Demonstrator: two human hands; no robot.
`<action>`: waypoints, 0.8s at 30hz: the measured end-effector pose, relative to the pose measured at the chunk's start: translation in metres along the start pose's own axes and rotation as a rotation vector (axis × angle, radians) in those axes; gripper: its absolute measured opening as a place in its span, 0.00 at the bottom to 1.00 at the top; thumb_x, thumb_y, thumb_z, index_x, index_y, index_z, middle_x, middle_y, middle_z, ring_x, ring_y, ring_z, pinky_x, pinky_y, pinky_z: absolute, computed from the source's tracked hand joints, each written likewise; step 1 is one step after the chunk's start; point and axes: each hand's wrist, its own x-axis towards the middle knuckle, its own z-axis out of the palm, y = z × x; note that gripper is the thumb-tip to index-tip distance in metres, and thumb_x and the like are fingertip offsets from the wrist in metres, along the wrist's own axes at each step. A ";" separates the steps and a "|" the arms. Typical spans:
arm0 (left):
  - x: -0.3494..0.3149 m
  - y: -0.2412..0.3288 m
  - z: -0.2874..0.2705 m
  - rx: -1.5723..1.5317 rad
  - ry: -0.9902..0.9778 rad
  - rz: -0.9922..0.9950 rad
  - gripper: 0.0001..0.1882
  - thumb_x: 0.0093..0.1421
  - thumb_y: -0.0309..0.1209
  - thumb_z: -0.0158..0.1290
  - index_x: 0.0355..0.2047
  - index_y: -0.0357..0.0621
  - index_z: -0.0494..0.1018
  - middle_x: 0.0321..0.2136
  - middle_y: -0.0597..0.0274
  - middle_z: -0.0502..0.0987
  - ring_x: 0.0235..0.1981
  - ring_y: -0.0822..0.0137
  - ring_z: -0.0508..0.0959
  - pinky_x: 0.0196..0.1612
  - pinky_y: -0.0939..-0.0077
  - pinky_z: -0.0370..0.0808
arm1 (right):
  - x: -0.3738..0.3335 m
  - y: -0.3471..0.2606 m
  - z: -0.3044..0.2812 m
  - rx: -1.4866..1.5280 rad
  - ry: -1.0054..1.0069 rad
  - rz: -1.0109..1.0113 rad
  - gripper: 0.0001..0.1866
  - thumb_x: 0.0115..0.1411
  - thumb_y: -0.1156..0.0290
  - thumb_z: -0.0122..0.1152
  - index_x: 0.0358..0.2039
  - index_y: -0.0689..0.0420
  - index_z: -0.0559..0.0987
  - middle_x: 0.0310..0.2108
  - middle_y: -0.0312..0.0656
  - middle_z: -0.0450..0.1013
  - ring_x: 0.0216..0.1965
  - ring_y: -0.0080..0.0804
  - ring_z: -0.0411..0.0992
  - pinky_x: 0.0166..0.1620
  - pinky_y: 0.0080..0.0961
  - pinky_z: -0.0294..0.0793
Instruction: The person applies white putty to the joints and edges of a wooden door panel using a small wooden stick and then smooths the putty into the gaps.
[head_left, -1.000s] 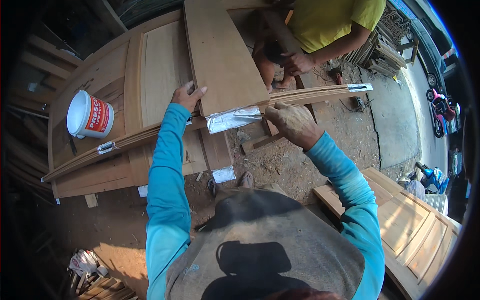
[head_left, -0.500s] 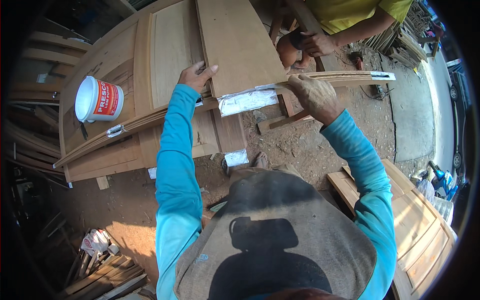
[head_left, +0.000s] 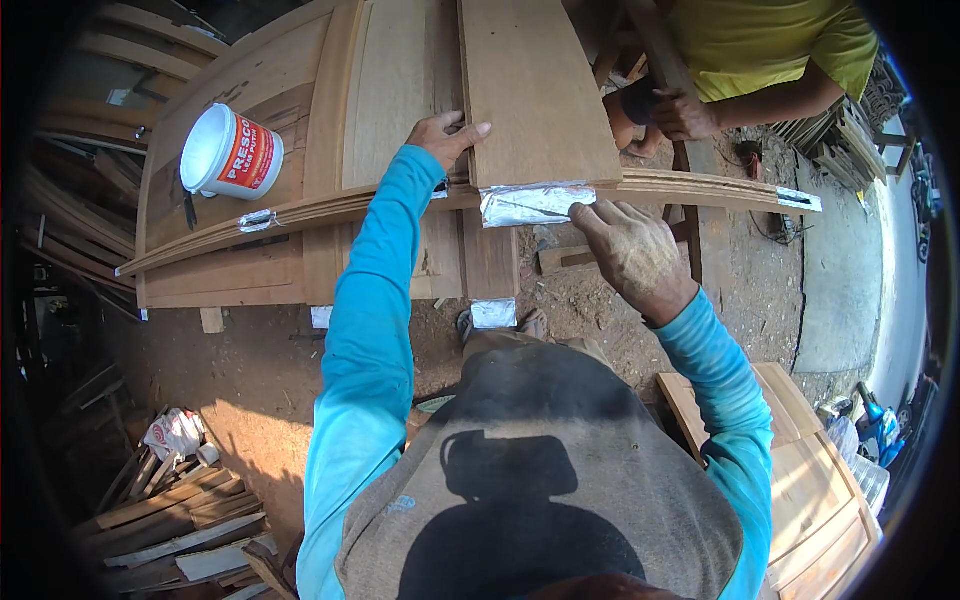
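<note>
A wide wooden board (head_left: 535,95) lies over a wooden door frame, its near end a tab with a shiny white covering (head_left: 515,207). My left hand (head_left: 445,140) grips the board's left edge, thumb on top. At the tab, my right hand (head_left: 638,250) is closed in a pinch on a thin dark pointed tool (head_left: 552,211), whose tip lies against the white surface; its kind is too small to tell. A long thin grooved rail (head_left: 345,207) passes beneath the board, with white patches at its slots.
A white bucket with a red label (head_left: 250,155) stands on the panelled door (head_left: 300,110) at left. Across from me, a person in a yellow shirt (head_left: 770,50) rests a hand on a beam. Another panelled door (head_left: 800,450) is at right; scrap wood (head_left: 190,510) lies lower left.
My right hand has come off the rail and moved left and down to the board's white tab, with the thin tool now showing. My left hand stays at the board's edge. The view has shifted.
</note>
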 end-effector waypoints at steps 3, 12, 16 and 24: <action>0.002 -0.006 0.000 -0.026 -0.002 0.015 0.60 0.55 0.69 0.67 0.65 0.20 0.70 0.61 0.27 0.75 0.66 0.41 0.75 0.70 0.58 0.71 | 0.016 -0.005 0.012 -0.044 0.053 -0.035 0.13 0.61 0.72 0.60 0.48 0.53 0.77 0.40 0.43 0.73 0.46 0.43 0.78 0.43 0.41 0.83; 0.005 -0.002 0.005 0.000 -0.005 0.040 0.59 0.55 0.69 0.66 0.65 0.20 0.70 0.63 0.26 0.74 0.67 0.40 0.74 0.70 0.56 0.70 | 0.012 -0.005 0.017 -0.064 -0.089 -0.139 0.18 0.57 0.68 0.67 0.49 0.52 0.80 0.45 0.41 0.71 0.51 0.42 0.75 0.49 0.41 0.82; 0.003 0.004 0.004 -0.001 -0.005 0.041 0.59 0.56 0.68 0.66 0.65 0.20 0.69 0.62 0.27 0.74 0.67 0.40 0.74 0.70 0.57 0.70 | 0.020 -0.012 0.021 -0.099 -0.045 0.015 0.17 0.58 0.69 0.66 0.49 0.51 0.80 0.45 0.39 0.72 0.52 0.41 0.74 0.50 0.41 0.82; 0.005 -0.002 0.007 0.055 -0.018 0.054 0.58 0.56 0.67 0.67 0.64 0.19 0.69 0.61 0.27 0.75 0.66 0.42 0.75 0.69 0.59 0.71 | 0.002 -0.031 0.006 -0.053 -0.050 0.044 0.14 0.60 0.74 0.60 0.47 0.52 0.80 0.43 0.39 0.74 0.50 0.41 0.76 0.50 0.40 0.81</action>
